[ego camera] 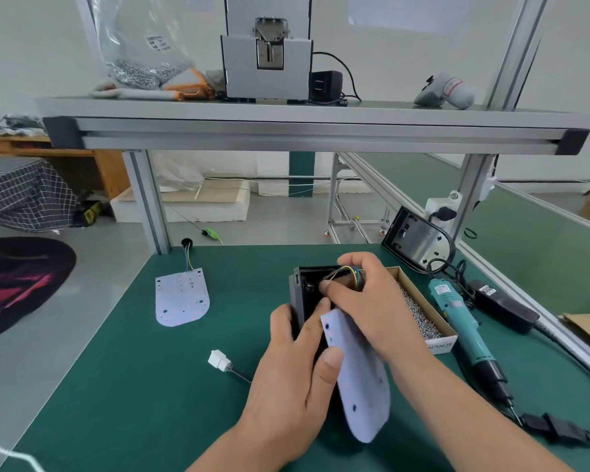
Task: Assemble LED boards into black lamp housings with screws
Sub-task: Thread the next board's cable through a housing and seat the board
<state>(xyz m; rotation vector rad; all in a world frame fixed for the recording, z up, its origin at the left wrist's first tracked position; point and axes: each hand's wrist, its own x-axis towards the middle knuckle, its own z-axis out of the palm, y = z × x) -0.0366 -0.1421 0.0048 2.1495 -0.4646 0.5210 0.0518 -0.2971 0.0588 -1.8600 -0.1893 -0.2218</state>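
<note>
A black lamp housing [304, 287] stands tilted on the green mat, open side toward me. My left hand [293, 366] grips its near left edge, thumb lying on the white LED board [361, 379] that leans out of the housing. My right hand [365, 301] reaches into the housing's top, fingertips pinching the board's coloured wires [349, 272]. A second LED board [181, 296] with wires lies flat to the left. Screws fill a cardboard box [423, 318] right of the housing. A teal electric screwdriver [464, 328] lies beyond the box.
Another housing with a fitted plate [418, 240] leans at the back right. A white connector on a cable [220, 361] lies left of my hands. A black power adapter [504, 306] and cables sit along the right rail. An overhead shelf [314, 131] carries a screw feeder.
</note>
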